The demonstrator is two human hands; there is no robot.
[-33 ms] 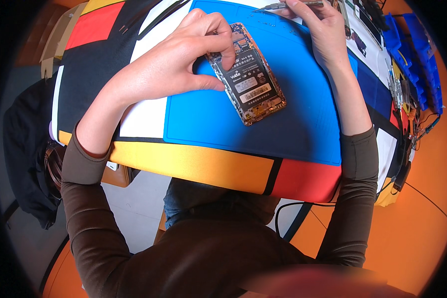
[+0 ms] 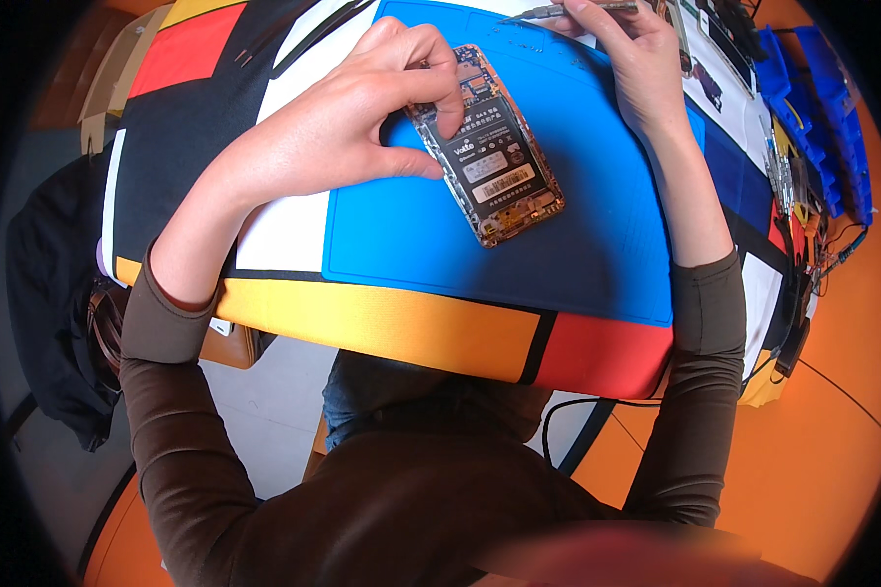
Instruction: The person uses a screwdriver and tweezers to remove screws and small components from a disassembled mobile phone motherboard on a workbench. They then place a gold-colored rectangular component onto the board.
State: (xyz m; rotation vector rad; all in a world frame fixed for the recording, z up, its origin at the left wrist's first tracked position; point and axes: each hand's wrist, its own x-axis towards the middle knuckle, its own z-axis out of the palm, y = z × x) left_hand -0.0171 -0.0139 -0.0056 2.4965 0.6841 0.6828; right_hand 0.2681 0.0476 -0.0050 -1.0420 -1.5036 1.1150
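An opened smartphone (image 2: 507, 161) without its back cover lies aslant on a blue work mat (image 2: 392, 235), its black battery and bare circuit parts facing up. My left hand (image 2: 392, 93) reaches over its left side, index finger bent onto the battery's upper left and thumb at the left edge. Up at the top right, my right hand (image 2: 641, 49) pinches a slim precision screwdriver (image 2: 536, 13), whose fine tip points left, above the mat's far part and apart from the phone. Several tiny dark pieces (image 2: 527, 45), perhaps screws, lie under that tip.
Dark tweezers (image 2: 328, 34) lie beyond my left hand. Blue bins (image 2: 822, 117) line the right side, beside several slim tools (image 2: 781, 171) and cables. Other phone parts (image 2: 724, 44) lie at the far right. The table's near edge has a yellow band (image 2: 382, 318).
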